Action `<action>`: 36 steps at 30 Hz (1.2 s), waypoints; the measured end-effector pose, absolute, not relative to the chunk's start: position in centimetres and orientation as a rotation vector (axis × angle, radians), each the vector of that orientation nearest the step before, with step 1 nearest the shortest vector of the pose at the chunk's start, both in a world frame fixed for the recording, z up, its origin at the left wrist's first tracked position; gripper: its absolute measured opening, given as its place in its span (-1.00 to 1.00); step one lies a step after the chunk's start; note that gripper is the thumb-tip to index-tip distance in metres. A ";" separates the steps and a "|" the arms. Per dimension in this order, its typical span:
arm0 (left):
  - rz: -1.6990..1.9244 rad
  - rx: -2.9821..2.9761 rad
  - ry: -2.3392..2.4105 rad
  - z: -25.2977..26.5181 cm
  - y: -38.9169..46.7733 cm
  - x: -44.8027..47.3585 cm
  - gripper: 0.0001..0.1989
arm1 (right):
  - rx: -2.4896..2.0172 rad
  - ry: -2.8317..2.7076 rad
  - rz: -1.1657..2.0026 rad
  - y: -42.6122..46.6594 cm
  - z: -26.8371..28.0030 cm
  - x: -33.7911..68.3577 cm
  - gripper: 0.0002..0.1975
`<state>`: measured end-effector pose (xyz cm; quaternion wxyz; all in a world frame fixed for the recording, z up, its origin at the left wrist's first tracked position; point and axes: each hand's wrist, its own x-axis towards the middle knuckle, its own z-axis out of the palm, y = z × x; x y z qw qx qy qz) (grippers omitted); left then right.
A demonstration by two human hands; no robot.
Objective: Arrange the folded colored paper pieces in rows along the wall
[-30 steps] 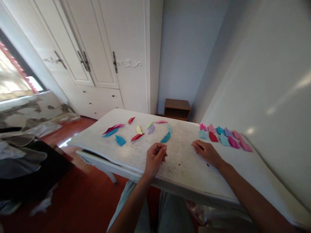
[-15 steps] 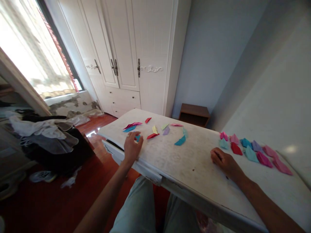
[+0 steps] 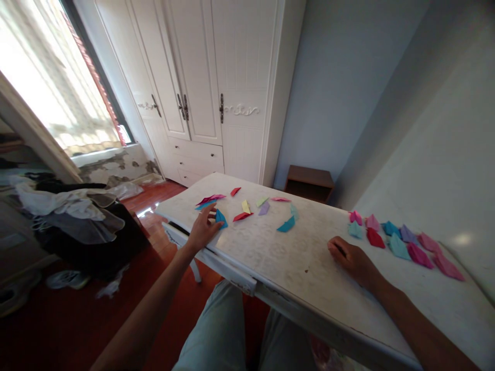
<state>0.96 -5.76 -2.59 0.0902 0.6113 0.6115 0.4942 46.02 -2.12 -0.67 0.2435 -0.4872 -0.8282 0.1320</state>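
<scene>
The left hand (image 3: 203,226) works close to the front edge of the table (image 3: 266,257), just behind a partly pulled-out drawer (image 3: 228,270) that juts out below the tabletop. The left forearm crosses over the floor in front of the table. A broad stretch of tabletop with a small dark speck lies between the left hand and the right hand (image 3: 350,257). The right hand rests on the table, just to the left of two rows of folded papers (image 3: 398,247), and a pale wall (image 3: 425,144) bounds that side.

The blue folded paper (image 3: 220,218) is at the left hand's fingertips, on the left part of the table. It is a small, bright piece with a pointed top and a crease down its face. A red folded paper (image 3: 243,217) with a yellow one (image 3: 246,207) touching it lies to its right, and magenta and pink strips (image 3: 211,199) lie behind the hand.

The left fingers are bent and somewhat apart, the thumb against the paper's lower part; whether they pinch it cannot be told. The right fingers are curled in and drawn together.

The left hand covers part of another blue strip (image 3: 204,204) beside the magenta one. The right palm is out of sight, and both forearms are cut off by the frame's bottom edge.
</scene>
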 end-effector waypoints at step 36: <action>0.938 1.621 1.424 1.2 10.7 32.6 -0.80 | -1.438 -2.360 0.358 -2.2 0.3 45.0 -0.83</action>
